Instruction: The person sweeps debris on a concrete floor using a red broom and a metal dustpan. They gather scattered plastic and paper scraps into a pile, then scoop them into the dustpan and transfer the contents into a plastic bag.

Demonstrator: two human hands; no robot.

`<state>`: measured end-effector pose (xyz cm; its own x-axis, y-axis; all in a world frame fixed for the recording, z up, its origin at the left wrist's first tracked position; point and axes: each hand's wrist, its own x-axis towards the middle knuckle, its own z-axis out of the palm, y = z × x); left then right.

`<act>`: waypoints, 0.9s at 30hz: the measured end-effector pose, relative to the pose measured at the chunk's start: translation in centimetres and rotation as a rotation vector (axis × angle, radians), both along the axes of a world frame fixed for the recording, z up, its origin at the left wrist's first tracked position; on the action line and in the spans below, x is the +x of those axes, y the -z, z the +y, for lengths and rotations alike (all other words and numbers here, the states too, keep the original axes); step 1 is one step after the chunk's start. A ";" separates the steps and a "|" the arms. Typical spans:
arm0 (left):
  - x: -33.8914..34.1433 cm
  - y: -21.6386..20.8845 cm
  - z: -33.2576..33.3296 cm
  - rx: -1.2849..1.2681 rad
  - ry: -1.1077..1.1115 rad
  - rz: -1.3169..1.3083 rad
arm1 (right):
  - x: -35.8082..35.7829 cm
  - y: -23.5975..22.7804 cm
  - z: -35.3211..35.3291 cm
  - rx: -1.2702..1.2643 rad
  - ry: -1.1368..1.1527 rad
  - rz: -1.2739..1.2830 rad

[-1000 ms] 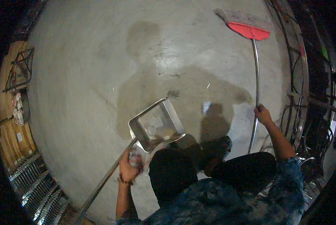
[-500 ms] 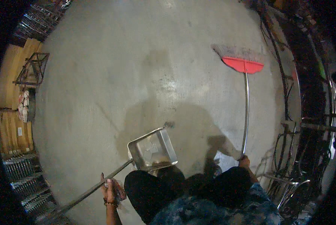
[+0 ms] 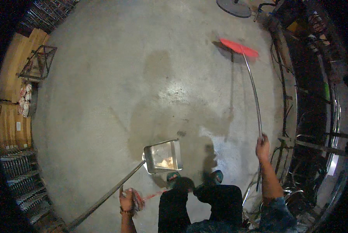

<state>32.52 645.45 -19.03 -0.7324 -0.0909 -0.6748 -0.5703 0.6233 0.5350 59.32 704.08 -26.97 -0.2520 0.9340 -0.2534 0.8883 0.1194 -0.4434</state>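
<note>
My right hand (image 3: 262, 149) is closed round the silver handle of a broom (image 3: 239, 48). Its red head is off the floor at the far right, blurred, with a separate shadow below. Near my feet is a square metal dustpan (image 3: 152, 163), a bright patch showing inside it. Its long handle runs to the lower left. Just below that handle my left hand (image 3: 126, 201) is closed on a crumpled red and clear plastic thing (image 3: 137, 200). One fingertip of this hand reaches the dustpan handle; whether it grips the handle is unclear. A red strand trails from the plastic thing.
Dark racks and tubing (image 3: 294, 101) line the right side. Wooden boards (image 3: 7, 128), a triangular metal frame (image 3: 40, 64), and stacked metal racks (image 3: 22, 174) stand along the left. A round dark base (image 3: 234, 8) is at the far edge.
The broom head has lifted and moved farther away and slightly left, and my right hand has moved forward. The dustpan has turned a little. My left hand has shifted right and nearer to me.
</note>
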 end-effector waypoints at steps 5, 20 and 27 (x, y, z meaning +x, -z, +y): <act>6.5 -7.8 -2.9 -0.083 -0.060 -0.201 | -19.9 -4.6 13.0 0.033 -0.345 -0.037; 16.6 -20.6 -10.0 -0.297 0.093 -0.373 | -1.1 -15.9 -9.5 -0.370 -0.518 -0.328; 12.7 -25.7 -3.7 -0.081 0.092 -0.466 | 19.1 -32.2 -19.6 -0.553 -0.498 -0.574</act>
